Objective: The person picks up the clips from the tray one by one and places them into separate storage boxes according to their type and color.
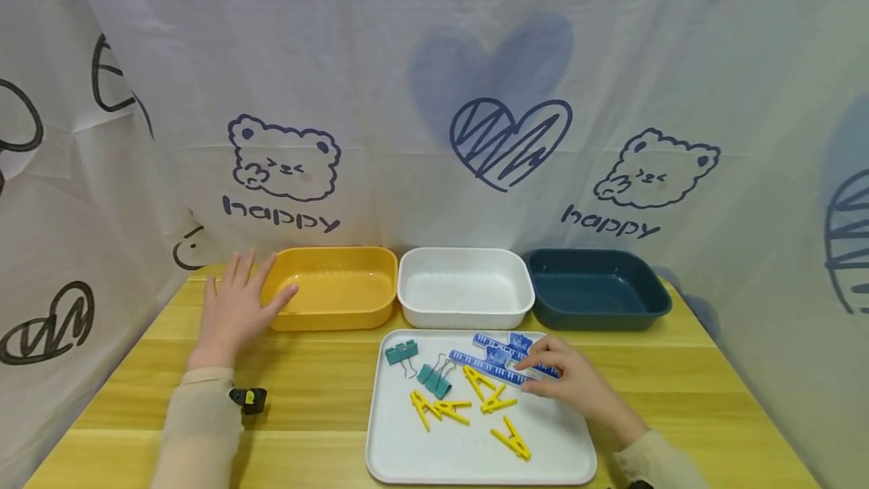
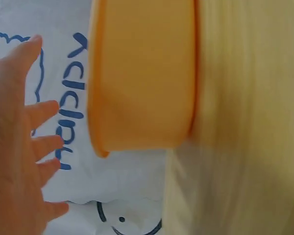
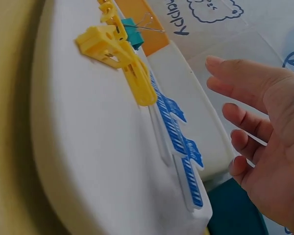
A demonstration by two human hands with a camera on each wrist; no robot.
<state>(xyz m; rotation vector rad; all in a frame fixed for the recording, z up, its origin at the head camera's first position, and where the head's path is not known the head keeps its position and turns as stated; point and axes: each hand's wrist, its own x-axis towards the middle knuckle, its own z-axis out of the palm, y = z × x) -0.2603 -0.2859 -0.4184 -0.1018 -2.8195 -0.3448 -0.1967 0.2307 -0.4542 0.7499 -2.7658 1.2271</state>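
Note:
My left hand [image 1: 237,315] has its fingers spread at the left end of the yellow bin [image 1: 333,320], the thumb over the rim. In the left wrist view, the same hand [image 2: 19,132] appears beside the bin's side wall. Over the white tray [image 1: 434,455], my right hand [image 1: 570,379] hovers at two blue-and-white rulers [image 1: 483,366] with keyboard patterns. The right wrist view shows its loosely bent fingers [image 3: 247,120] apart from the rulers [image 3: 169,122], holding nothing. Several yellow clothespins [image 1: 511,441] and teal binder clips [image 1: 434,382] lie on the tray.
A white bin [image 1: 465,319] and a dark teal bin [image 1: 600,321] stand in a row to the right of the yellow one. Behind them hangs a printed white curtain [image 1: 400,202]. Wooden tabletop [image 1: 305,413] extends around the tray.

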